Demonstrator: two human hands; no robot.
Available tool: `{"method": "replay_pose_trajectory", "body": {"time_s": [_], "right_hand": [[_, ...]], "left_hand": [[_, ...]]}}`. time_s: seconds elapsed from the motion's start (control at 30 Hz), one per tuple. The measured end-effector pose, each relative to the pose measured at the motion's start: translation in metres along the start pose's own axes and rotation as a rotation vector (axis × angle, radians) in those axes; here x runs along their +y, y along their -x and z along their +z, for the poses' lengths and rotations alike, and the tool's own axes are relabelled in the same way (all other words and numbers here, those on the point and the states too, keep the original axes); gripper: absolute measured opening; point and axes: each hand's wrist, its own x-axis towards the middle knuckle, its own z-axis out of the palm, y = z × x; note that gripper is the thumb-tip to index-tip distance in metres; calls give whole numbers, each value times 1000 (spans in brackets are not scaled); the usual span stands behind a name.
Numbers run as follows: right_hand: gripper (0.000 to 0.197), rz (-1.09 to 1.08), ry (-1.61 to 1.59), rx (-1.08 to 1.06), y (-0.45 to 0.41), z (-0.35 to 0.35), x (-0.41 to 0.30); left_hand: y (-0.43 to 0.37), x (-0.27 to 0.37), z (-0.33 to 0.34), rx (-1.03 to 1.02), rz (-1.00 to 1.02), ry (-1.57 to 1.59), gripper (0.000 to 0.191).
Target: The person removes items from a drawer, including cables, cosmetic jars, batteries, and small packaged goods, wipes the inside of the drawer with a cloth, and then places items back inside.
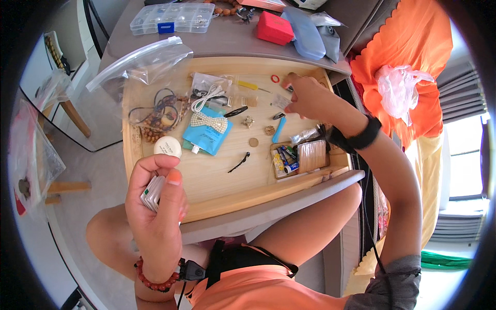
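My left hand (159, 190) is raised at the drawer's near left, its fingers closed around a stack of thin white packets (152, 193). A round cream lid (167, 147) bearing writing shows just above that fingertip; whether it is touched I cannot tell. My right hand (306, 95) reaches into the far right of the open wooden drawer (209, 207), fingers bent downward. Beside its fingers is a small clear packet (280, 101); the hand hides whether it is gripped. A red ring (275, 79) and a yellow-handled screwdriver (248, 85) lie close by.
Inside the drawer are a blue pouch (211, 135), a pearl bow (209, 122), a white cable (205, 99), a hair clip (239, 162) and a small tray (276, 170). A zip bag (155, 62) overhangs the left side. A compartment box (170, 17) and red box (274, 28) stand behind.
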Motion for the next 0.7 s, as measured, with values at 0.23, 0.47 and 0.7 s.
{"method": "replay_pose_trajectory", "body": {"time_s": [0.23,0.47,0.7], "right_hand": [[14,-247,-1000,-428,65,-17,-99],[33,-311,-775,-461,64,-18,-108],[26,-354,206,-355,56,-4,30]], "left_hand": [[4,2,10,-3,3,128,31],[-4,0,21,48,92,158,22],[-1,-4,26,64,80,263,32]]}}
